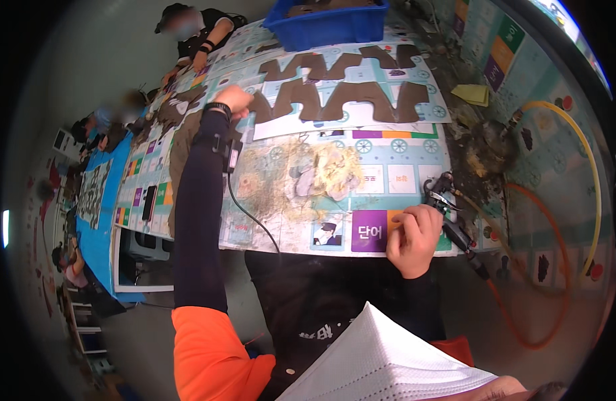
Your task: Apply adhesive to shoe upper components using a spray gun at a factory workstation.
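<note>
While brown pieces (373, 95) are lying just right of the left hand (236, 100), the right hand (415, 239) is resting beside the slanting spray gun (456, 231), both grips unclear.

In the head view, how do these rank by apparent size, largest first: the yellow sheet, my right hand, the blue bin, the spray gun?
1. Blue bin
2. Right hand and spray gun: too alike to rank surely
3. Yellow sheet
</note>
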Motion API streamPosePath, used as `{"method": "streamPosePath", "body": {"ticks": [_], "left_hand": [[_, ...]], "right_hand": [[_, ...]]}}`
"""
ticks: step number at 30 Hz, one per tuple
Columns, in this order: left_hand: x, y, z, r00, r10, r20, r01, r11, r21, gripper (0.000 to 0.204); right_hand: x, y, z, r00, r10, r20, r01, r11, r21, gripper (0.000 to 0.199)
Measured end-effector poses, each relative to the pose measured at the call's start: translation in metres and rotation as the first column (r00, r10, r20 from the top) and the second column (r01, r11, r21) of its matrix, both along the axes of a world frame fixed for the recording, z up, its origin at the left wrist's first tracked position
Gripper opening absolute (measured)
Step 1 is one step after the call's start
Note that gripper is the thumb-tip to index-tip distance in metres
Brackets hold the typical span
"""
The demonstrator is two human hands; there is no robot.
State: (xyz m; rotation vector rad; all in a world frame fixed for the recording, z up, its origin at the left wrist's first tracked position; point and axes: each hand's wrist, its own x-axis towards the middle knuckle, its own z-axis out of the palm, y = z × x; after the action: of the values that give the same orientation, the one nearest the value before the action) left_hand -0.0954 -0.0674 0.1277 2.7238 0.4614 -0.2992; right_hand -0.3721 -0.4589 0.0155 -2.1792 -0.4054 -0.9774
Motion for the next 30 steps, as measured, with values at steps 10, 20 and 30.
{"method": "streamPosePath", "body": {"ticks": [10, 20, 30], "left_hand": [[-0.037, 0.013, -0.082, 0.998, 0.010, 0.069, -0.004, 0.997, -0.081, 0.046], [-0.054, 0.012, -0.090, 0.984, 0.151, 0.095, 0.053, 0.260, -0.964, 0.019], [-0.115, -0.013, -0.082, 0.937, 0.266, 0.225, 0.249, -0.058, -0.967, 0.025]], "right_hand": [[-0.002, 0.006, 0.000, 1.000, -0.017, 0.003, 0.018, 0.997, -0.080, 0.020], [-0.007, 0.014, -0.003, 0.999, -0.041, -0.014, 0.039, 0.989, -0.142, 0.016], [-0.011, 0.025, -0.006, 0.998, -0.063, -0.022, 0.058, 0.979, -0.197, 0.006]]}}
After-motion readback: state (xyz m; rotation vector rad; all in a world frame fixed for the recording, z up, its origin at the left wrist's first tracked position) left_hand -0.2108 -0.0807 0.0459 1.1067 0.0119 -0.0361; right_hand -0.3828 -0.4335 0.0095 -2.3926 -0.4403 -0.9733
